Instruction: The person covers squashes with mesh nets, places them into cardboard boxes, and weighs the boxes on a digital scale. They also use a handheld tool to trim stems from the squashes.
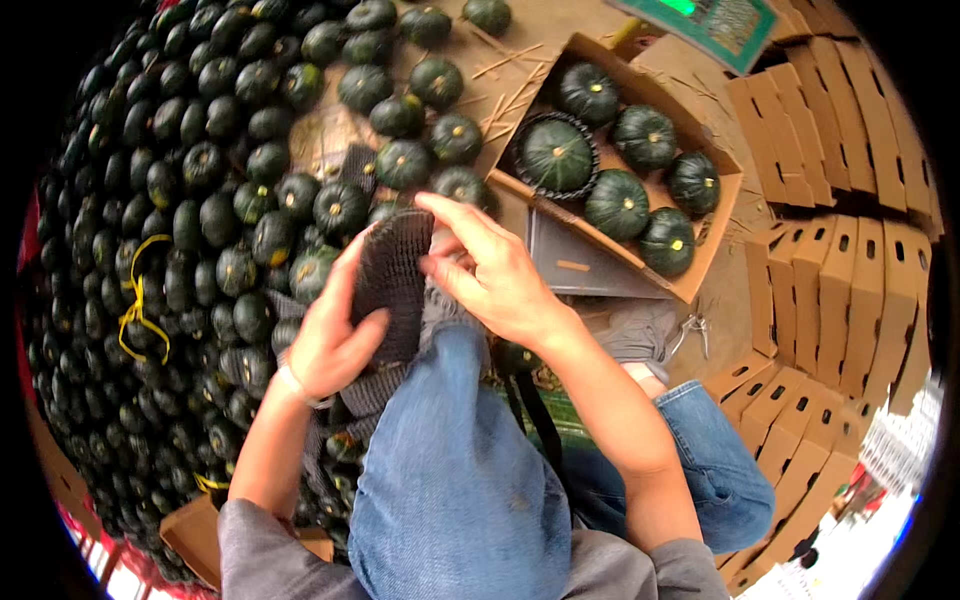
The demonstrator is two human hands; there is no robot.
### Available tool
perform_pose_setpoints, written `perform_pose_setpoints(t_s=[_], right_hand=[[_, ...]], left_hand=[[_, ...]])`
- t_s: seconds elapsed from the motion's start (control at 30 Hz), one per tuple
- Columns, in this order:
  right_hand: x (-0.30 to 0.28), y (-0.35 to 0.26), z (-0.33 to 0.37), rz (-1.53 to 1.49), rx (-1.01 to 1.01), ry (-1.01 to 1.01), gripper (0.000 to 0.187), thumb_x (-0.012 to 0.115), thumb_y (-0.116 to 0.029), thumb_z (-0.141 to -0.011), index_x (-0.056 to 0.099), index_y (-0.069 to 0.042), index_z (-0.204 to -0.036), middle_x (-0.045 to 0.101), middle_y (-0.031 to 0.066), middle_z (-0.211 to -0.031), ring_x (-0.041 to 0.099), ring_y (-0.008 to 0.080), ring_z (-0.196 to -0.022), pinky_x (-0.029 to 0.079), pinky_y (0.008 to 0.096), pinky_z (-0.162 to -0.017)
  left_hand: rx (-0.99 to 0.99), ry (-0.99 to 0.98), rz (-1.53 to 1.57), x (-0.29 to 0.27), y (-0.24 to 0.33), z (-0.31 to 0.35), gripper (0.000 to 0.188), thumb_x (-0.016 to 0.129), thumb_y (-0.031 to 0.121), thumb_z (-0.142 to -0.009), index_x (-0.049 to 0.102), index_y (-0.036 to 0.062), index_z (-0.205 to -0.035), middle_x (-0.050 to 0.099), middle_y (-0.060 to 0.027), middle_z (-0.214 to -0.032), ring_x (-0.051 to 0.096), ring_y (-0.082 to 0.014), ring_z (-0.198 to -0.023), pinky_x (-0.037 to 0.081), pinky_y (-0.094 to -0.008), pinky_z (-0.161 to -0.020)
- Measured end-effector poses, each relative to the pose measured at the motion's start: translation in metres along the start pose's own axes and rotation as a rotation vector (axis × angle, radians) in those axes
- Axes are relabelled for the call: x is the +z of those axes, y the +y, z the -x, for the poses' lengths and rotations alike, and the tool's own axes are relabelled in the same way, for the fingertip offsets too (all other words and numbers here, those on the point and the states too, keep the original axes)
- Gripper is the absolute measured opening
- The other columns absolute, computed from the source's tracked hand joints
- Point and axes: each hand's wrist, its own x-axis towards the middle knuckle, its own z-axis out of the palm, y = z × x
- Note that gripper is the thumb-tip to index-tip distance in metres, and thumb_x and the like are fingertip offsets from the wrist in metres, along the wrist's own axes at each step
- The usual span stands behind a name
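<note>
Above my denim-covered knee, my left hand (335,330) grips the near left side of a dark ribbed mesh sleeve (392,290), thumb across its front. My right hand (490,265) curves over the sleeve's upper right edge, fingers bent against it. Whether anything sits inside the sleeve I cannot tell. More grey mesh sleeves (372,392) lie by my knee. Beyond my right hand stands an open cardboard box (722,222) holding several dark green pumpkins (643,137). One pumpkin (556,155) in it is wrapped in a dark mesh sleeve.
A large heap of green pumpkins (190,210) fills the left side. Cardboard boxes (830,290) stand in rows at the right. A grey surface (575,255) shows under the open box. A green-framed panel (705,30) is at the top, and yellow cord (137,300) lies on the heap.
</note>
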Motion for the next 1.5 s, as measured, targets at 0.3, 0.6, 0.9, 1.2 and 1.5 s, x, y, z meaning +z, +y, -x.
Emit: perform_pose_setpoints(t_s=[0.3, 0.6, 0.9, 1.2, 1.5], right_hand=[[-0.065, 0.017, 0.034, -0.169, 0.077, 0.264, 0.014, 0.066, -0.001, -0.082, 0.063, -0.002, -0.096, 0.065, 0.0060, -0.099, 0.061, 0.0145, -0.092, 0.048, 0.0296, -0.085], [-0.061, -0.003, 0.020, -0.767, 0.263, -0.024, 0.057, 0.077, -0.005, -0.074, 0.049, 0.003, -0.124, 0.061, 0.0033, -0.109, 0.057, 0.0109, -0.098, 0.048, 0.0275, -0.087], [-0.066, 0.021, 0.031, -0.930, 0.305, 0.110, 0.026, 0.069, -0.004, -0.079, 0.045, -0.008, -0.090, 0.055, 0.0015, -0.079, 0.059, 0.0106, -0.069, 0.055, 0.0277, -0.059], [-0.131, 0.003, 0.013, -0.922, 0.110, 0.368, 0.010, 0.057, -0.013, -0.082, 0.058, -0.004, -0.085, 0.061, 0.0040, -0.082, 0.061, 0.0139, -0.076, 0.050, 0.0269, -0.074], [-0.239, 0.117, -0.086, 0.772, 0.081, 0.443, 0.027, 0.051, -0.024, -0.088, 0.049, 0.001, -0.100, 0.061, 0.0276, -0.079, 0.063, 0.0408, -0.075, 0.048, 0.0482, -0.065]], left_hand=[[0.063, -0.119, -0.121, 0.063, -0.018, -0.084, 0.046, 0.072, 0.034, -0.081, 0.049, -0.0012, -0.100, 0.061, -0.0163, -0.088, 0.060, -0.0235, -0.082, 0.048, -0.0364, -0.073], [-0.165, -0.140, 1.005, 0.053, -0.020, -0.067, 0.061, 0.063, 0.013, -0.088, 0.034, 0.0021, -0.140, 0.054, -0.0132, -0.127, 0.052, -0.0181, -0.117, 0.042, -0.0340, -0.101], [0.474, 0.321, -0.680, 0.048, -0.020, -0.115, 0.047, 0.059, 0.002, -0.074, 0.056, 0.0062, -0.121, 0.059, -0.0103, -0.099, 0.058, -0.0249, -0.086, 0.045, -0.0313, -0.083], [-0.065, -0.442, 0.475, 0.069, 0.000, -0.156, 0.050, 0.071, 0.027, -0.083, 0.053, 0.0012, -0.123, 0.062, -0.0011, -0.099, 0.056, -0.0096, -0.088, 0.047, -0.0278, -0.076], [-0.082, 0.224, 0.164, 0.143, -0.017, -0.275, 0.029, 0.054, 0.026, -0.091, 0.056, -0.0008, -0.100, 0.063, -0.0149, -0.096, 0.061, -0.0264, -0.092, 0.047, -0.0358, -0.082]])
